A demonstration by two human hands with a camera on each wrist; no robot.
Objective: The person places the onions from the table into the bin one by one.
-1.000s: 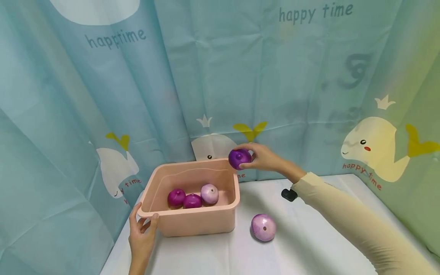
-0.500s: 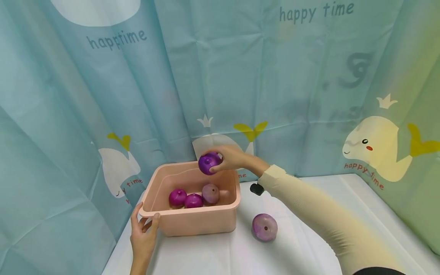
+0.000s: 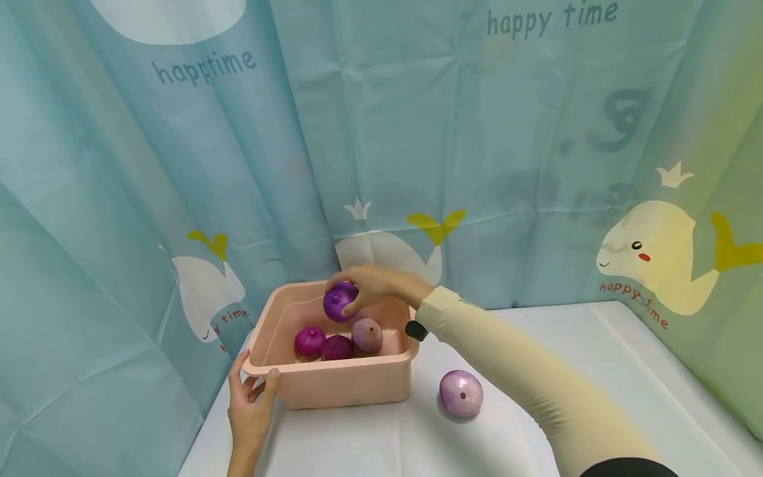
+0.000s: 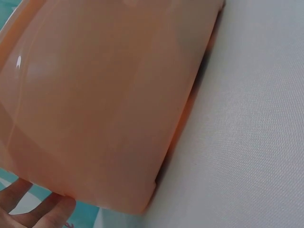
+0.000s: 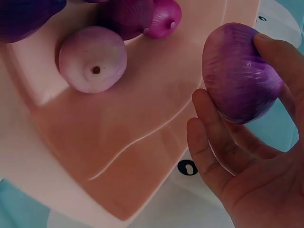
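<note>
A purple onion (image 3: pixel 337 303) hangs over the inside of the pink plastic bin (image 3: pixel 346 389), held between the thumb and fingers of my right hand (image 3: pixel 374 286). In the right wrist view the same onion (image 5: pixel 237 73) shows smooth, shiny skin. My left hand (image 3: pixel 249 412) grips the front left corner of the bin, thumb on the front rim, fingers at the left side. Inside lie two magenta onions, one at left (image 3: pixel 309 341) and one in the middle (image 3: pixel 337 348), plus a pale pink onion (image 3: pixel 366 335). The right wrist view also shows a dark purple onion (image 5: pixel 26 19) in the bin.
Right of the bin, another pale pink onion (image 3: pixel 461 394) rests on the white tabletop (image 3: pixel 357 444). A blue curtain (image 3: pixel 507 132) with printed whales stands close behind the bin and along the left.
My right hand has carried the purple onion left and down, from above the bin's back right corner to over its inside. My left hand stays at the corner.
</note>
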